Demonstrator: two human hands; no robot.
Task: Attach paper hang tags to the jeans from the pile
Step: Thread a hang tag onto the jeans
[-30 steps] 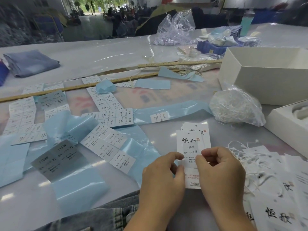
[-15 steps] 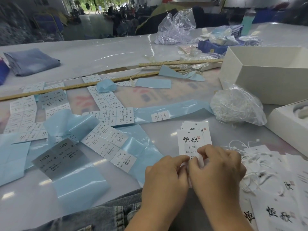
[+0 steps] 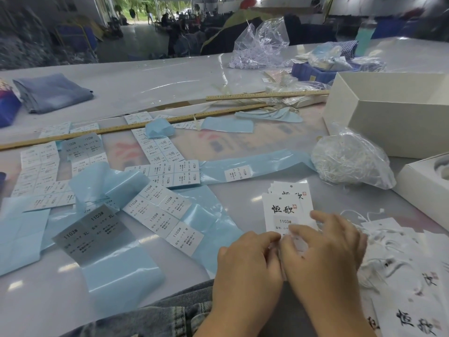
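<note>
Both hands are down at the near edge of the table (image 3: 170, 76), knuckles up, thumbs meeting over one spot. The left hand (image 3: 245, 263) lies palm down with its fingers curled inward, thumb tip against the lower part of the top hang tag (image 3: 283, 215). The right hand (image 3: 325, 251) arches over the same tag, forefinger stretched along its right edge, thumb pressed onto the small white sticker on the tag's face. Whether either hand actually pinches the tag or only presses it flat cannot be told; the contact area is hidden under the fingers.

The tag tops a small fanned stack of tags (image 3: 291, 190), flat on the table directly ahead of the hands. Denim jeans (image 3: 175, 314) show at the near table edge, below the left wrist. Just right of the right hand lies a loose heap of finished tags with white strings (image 3: 401, 263).

To the left are sheets of size stickers (image 3: 160, 210) on pale blue backing film (image 3: 121, 276). Beyond the stack sits a clear bag of white strings (image 3: 349, 161), beside an open white box (image 3: 398, 113). Two wooden rulers (image 3: 121, 128) lie across the table farther back, and a folded piece of denim (image 3: 52, 92) lies at the far left.
</note>
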